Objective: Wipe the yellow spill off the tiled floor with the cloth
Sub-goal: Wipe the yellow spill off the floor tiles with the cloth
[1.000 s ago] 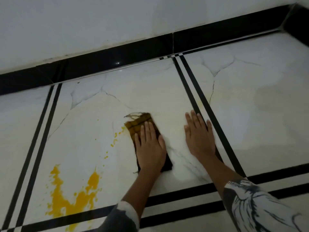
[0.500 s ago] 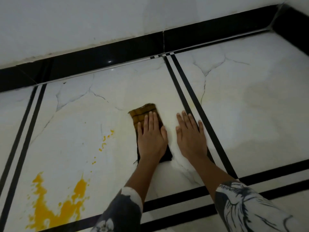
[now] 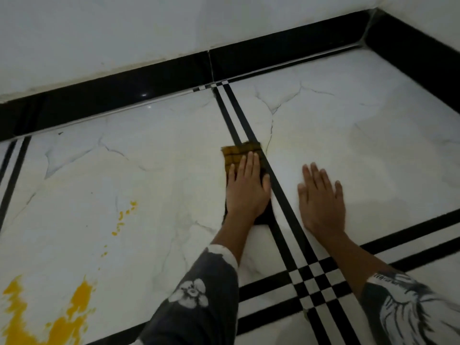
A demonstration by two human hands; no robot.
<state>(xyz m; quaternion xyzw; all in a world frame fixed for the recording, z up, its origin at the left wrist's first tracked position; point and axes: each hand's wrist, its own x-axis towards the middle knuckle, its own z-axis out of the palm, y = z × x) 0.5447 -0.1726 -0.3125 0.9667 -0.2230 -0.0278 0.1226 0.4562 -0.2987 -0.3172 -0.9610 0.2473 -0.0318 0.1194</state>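
Under flat fingers (image 3: 250,163) of the left hand (image 3: 247,192) lies the cloth (image 3: 238,152)

white wall (image 3: 149,33), black skirting (image 3: 119,99) below — glossy

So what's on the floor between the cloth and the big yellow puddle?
In the head view, only a trail of small yellow drops on bare white tile separates the cloth from the puddle.

Nothing legible on floor, wall or cloth: no text, label, brand, number or sign. On the left sleeve (image 3: 199,312), only a white flower print (image 3: 191,293). Near the cuff of the right sleeve (image 3: 403,312), small dark marks, possibly lettering, too blurred to read.
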